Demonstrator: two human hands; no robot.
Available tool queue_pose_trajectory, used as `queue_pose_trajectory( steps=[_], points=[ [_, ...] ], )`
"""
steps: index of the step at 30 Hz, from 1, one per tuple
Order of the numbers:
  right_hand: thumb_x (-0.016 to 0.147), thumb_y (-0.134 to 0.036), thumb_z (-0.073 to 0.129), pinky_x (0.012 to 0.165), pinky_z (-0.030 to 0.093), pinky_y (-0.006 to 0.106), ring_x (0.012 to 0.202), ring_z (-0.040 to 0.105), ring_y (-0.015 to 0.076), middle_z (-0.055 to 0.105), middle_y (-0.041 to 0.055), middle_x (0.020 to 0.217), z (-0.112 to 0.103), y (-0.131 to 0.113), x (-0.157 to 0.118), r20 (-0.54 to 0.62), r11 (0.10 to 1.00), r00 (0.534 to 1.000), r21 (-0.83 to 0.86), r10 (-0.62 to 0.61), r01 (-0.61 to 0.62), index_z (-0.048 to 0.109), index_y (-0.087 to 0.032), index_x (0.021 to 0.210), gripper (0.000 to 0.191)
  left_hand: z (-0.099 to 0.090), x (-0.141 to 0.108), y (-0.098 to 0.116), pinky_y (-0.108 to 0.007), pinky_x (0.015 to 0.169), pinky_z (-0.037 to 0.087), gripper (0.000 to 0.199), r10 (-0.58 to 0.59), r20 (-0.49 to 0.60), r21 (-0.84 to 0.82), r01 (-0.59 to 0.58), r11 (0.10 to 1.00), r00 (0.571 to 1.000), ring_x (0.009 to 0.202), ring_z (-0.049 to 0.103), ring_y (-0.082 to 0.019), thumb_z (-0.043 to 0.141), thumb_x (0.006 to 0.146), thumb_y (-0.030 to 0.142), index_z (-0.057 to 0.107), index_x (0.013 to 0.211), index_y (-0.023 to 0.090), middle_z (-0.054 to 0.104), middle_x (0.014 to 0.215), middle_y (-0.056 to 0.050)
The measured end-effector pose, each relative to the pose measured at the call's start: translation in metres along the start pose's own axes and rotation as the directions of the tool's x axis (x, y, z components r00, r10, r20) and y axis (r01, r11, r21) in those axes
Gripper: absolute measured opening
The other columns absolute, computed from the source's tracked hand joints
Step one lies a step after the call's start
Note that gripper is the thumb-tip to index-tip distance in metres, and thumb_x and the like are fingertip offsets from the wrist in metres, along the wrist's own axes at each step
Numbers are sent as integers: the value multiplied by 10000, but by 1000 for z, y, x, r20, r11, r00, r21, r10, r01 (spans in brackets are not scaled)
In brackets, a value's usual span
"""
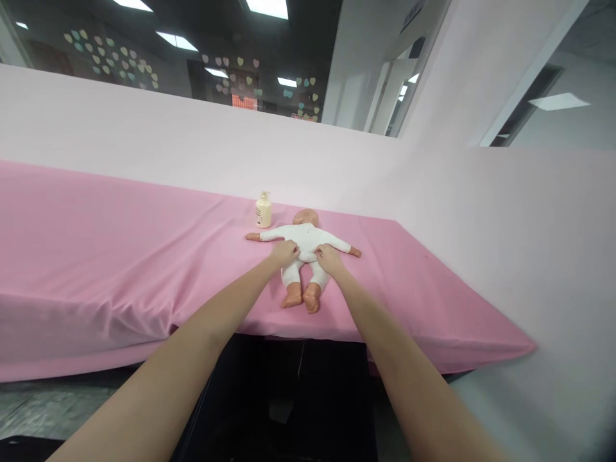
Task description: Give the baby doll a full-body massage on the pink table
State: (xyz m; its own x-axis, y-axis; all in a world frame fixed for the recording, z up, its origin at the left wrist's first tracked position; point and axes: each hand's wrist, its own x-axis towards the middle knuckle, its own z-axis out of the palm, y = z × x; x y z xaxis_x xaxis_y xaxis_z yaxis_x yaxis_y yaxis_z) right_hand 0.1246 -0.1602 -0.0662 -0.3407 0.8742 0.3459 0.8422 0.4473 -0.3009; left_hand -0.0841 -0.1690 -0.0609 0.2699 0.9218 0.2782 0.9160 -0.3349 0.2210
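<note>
Left hand [285, 252] and right hand [328, 256] pinch the doll [304, 239] suit (fingertips hidden).

The doll [306, 247] has smooth plastic skin and a matt white cloth suit; beside its head, a glossy plastic bottle [263, 210]; beneath, matt pink cloth covers the surface [120, 256].

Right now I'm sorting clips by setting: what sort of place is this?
Probably an infant-care practice station inside an office-like room. A plastic baby doll in a white bodysuit lies on a pink cloth-covered table, a cream pump bottle stands by its head, and pastel paper hearts dot the glass behind.
</note>
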Motion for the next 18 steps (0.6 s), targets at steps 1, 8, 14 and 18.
queue_pose_trajectory(
  steps=[1, 8, 14, 18],
  points=[
    [961, -126, 467, 958, 471, 313, 1075, 631, 207, 709, 100, 1129, 0, 1, 2, 3, 1000, 1000, 7, 6, -6, 681, -161, 1140, 281, 0, 2, -1, -318, 778, 486, 301, 1, 6, -3, -1, 1000, 1000, 892, 653, -232, 465, 977, 323, 701, 989, 138, 708, 1015, -119],
    [955, -114, 500, 992, 447, 286, 1066, 640, 196, 728, 106, 1144, -3, 2, 19, 63, 999, 998, 35, -29, 27, 742, -146, 1048, 262, 0, 17, -4, -308, 850, 485, 309, 65, 56, -36, -63, 997, 996, 951, 650, -221, 534, 939, 278, 735, 1156, 188, 702, 1137, -99],
    [964, -177, 551, 915, 471, 268, 954, 656, 180, 744, 93, 1038, -3, 5, 34, 99, 1000, 995, 14, 6, -7, 714, -132, 971, 169, 2, 37, -4, -303, 945, 490, 279, 69, 85, -41, -65, 997, 994, 1044, 648, -214, 539, 882, 241, 776, 1028, 232, 719, 1135, -51],
    [984, -235, 567, 882, 499, 289, 893, 666, 172, 746, 66, 1002, -2, 10, 43, 117, 999, 993, -17, 33, -31, 693, -156, 1056, 165, 6, 49, -6, -316, 883, 513, 260, 43, 106, -35, -39, 999, 993, 985, 670, -227, 528, 879, 248, 756, 1002, 220, 753, 1041, -50]
  ],
)
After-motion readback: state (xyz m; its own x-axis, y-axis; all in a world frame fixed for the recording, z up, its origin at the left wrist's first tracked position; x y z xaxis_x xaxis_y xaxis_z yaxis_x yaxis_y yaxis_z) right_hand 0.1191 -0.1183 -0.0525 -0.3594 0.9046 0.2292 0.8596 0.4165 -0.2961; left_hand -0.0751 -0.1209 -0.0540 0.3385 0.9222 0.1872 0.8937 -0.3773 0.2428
